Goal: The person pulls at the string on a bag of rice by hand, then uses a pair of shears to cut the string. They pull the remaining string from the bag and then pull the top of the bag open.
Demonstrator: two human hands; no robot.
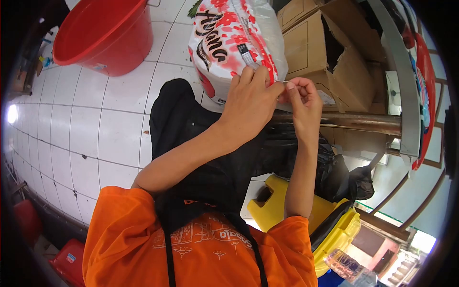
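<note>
A large white plastic package [215, 36] with red flowers and black lettering stands on the tiles in front of my knees. My left hand [251, 103] lies against its near edge, fingers bent, thumb and index finger pinched toward my right hand. Just right of it, my right hand [303, 98] is closed in a pinch, fingers curled. A thin pale strand [283, 82] runs between the fingertips of both hands; what exactly it is stays too small to tell.
A red tub [112, 45] stands at the upper left. Open cardboard boxes [330, 62] are at the upper right, above a metal bar [363, 123]. Black plastic bags [334, 172] and a yellow bin [277, 203] sit by my right arm.
</note>
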